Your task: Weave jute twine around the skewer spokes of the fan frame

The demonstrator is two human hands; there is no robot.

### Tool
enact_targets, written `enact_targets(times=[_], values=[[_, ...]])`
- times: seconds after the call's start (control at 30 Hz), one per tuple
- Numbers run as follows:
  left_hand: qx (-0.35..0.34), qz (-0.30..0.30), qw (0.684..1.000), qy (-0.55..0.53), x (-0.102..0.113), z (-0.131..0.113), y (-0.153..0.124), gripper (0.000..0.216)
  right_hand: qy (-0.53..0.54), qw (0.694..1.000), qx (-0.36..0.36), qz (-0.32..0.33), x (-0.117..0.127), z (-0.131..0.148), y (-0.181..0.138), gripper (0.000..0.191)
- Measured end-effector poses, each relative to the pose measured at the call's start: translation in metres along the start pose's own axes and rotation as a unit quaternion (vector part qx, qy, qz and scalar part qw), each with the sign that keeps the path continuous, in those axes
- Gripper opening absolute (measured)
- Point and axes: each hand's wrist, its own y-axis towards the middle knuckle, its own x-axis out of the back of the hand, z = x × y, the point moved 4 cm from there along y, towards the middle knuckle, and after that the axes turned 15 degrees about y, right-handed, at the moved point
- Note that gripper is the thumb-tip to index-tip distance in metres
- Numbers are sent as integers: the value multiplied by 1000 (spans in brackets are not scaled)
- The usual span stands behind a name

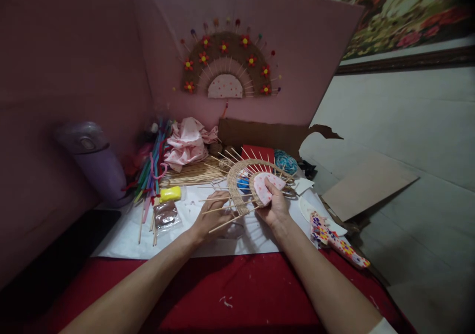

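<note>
A half-round fan-shaped craft piece (239,181) is held up over the table, made of thin wooden sticks with a band of twine woven through them. At its centre sits a white half-circle (264,187) with pink dots. My right hand (276,208) grips this centre, thumb on the front and fingers behind. Beside the lower left sticks is my left hand (213,217), its fingers bent and apart, some partly hidden by the sticks. I see nothing held in it. Behind the woven band shows something blue (243,184).
Yellow (170,194) and brown (166,215) packets, pipe cleaners (146,175) and a purple bottle (98,163) stand left. Wooden sticks (189,172), dotted cloth (188,141) and blue yarn (285,161) lie behind. A flower-patterned glue gun-like object (339,242) lies right. A finished-looking fan (224,44) hangs on the pink board.
</note>
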Motion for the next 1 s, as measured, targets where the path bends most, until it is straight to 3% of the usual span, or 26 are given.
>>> enact_targets(times=[0.23,0.37,0.53,0.8,1.0], values=[[74,7,997,29,0,1,-2,15,-7,1000,-1,0,-5,1,-6,12],[110,-24,988,-101,5,-1,1,18,-12,1000,-2,-8,-5,1,-6,13],[162,-22,947,-275,-3,4,-2,22,-3,1000,0,-2,-4,1,-4,14],[213,9,935,-283,-3,6,-1,21,1,1000,5,6,-4,2,-5,14],[238,14,872,-428,-5,-2,-2,24,-1,1000,8,16,-5,2,-5,18]])
